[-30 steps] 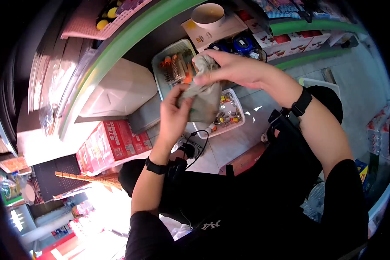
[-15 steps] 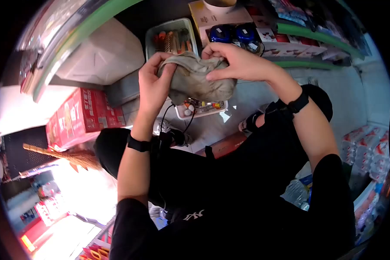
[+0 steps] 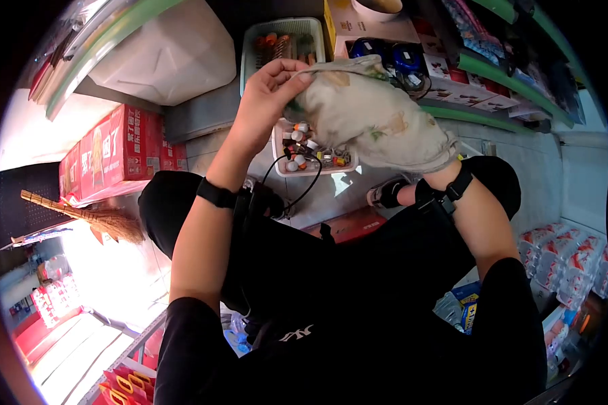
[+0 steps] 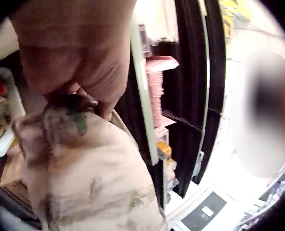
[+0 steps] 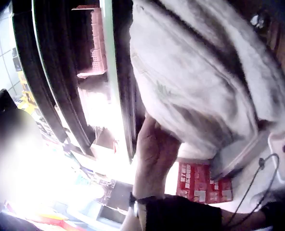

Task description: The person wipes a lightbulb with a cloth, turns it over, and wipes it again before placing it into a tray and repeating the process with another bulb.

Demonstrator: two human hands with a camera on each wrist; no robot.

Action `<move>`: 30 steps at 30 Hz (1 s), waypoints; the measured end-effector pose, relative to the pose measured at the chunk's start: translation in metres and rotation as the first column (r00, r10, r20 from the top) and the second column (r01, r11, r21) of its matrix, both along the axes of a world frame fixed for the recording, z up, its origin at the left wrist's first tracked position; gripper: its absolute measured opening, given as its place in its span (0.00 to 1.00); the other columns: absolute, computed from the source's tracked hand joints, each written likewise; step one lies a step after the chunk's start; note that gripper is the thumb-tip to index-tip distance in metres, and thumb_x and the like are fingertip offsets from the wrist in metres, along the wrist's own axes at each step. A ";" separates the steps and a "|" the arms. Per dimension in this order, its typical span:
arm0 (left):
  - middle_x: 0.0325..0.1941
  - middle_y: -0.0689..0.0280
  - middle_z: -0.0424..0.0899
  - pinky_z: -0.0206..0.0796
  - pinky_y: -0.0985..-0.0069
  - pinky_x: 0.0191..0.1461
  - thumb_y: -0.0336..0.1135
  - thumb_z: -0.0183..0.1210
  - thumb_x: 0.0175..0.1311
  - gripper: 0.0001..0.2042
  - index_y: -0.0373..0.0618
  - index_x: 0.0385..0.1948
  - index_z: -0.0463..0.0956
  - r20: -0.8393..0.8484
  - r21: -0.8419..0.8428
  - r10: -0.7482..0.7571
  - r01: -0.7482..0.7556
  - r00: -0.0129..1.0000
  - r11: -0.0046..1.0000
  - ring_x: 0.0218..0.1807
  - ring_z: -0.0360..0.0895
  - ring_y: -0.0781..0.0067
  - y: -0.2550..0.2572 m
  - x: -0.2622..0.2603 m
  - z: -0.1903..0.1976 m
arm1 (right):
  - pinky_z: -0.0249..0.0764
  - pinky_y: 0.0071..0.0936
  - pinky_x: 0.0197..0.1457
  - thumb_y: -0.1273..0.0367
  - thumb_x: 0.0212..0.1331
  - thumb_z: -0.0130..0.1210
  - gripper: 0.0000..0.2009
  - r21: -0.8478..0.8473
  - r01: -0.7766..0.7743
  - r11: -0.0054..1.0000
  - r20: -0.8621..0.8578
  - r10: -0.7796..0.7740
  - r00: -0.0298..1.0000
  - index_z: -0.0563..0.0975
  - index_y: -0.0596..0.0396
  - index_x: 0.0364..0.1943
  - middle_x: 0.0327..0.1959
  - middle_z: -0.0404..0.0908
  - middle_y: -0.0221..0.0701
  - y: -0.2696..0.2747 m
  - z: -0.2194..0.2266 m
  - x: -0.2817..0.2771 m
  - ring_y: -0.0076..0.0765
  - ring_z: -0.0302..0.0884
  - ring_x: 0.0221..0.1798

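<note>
Since half a second ago: right hand has gone from pinching the cloth sleeve (image 3: 378, 115) to being covered by it, and the fabric's pulled out longer. Landmark = parts tray (image 3: 317, 173); sleeve is held above it, off to its right in head view, hiding part of it. Left hand (image 3: 269, 101) pinches the sleeve's end, thumb against fingers, above the tray's left part. Right hand: can't tell, only the right wrist (image 3: 444, 177) shows past the hem, right of the tray. Handling guess: light, limp, not slippery, not fragile; folds on itself, so pinch a hem and keep tension. Materials: off-white woven fabric, wrinkled, faded leaf print, grubby patches, gathered hem, tube-like. Tray is white, probably plastic, rounded corners, small white-and-orange bits inside. Lattice-walled basket (image 3: 247, 50) beyond it, rigid-looking.
</note>
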State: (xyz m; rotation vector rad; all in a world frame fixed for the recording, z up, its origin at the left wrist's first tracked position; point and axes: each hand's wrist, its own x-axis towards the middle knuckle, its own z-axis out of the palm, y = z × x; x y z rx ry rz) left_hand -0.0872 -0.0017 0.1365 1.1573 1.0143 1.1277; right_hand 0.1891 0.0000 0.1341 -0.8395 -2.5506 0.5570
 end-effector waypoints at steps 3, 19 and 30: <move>0.42 0.69 0.84 0.71 0.80 0.50 0.39 0.56 0.76 0.13 0.42 0.52 0.78 -0.029 -0.059 0.075 -0.077 0.997 0.995 0.43 0.80 0.79 0.015 -0.014 -0.039 | 0.60 0.36 0.79 0.62 0.69 0.58 0.30 -0.138 -0.036 0.990 -0.121 0.019 0.992 0.66 0.51 0.73 0.74 0.69 0.37 0.012 0.008 0.007 0.40 0.66 0.75; 0.64 0.51 0.73 0.74 0.52 0.59 0.34 0.63 0.60 0.26 0.45 0.62 0.69 -0.941 -0.202 -0.191 -0.008 0.281 0.979 0.59 0.78 0.42 0.011 -0.006 -0.368 | 0.67 0.40 0.76 0.57 0.73 0.52 0.30 -0.497 0.100 0.862 -0.339 -0.299 0.892 0.61 0.51 0.75 0.74 0.66 0.41 0.076 -0.019 0.055 0.41 0.66 0.74; 0.57 0.50 0.78 0.75 0.53 0.55 0.33 0.63 0.58 0.17 0.43 0.49 0.76 -0.956 -0.226 -0.225 0.017 0.187 0.974 0.53 0.81 0.43 0.027 0.001 -0.374 | 0.69 0.36 0.75 0.60 0.71 0.56 0.28 -0.730 -0.260 0.632 -0.654 -0.535 0.535 0.67 0.55 0.71 0.69 0.72 0.40 0.075 -0.068 0.051 0.38 0.73 0.69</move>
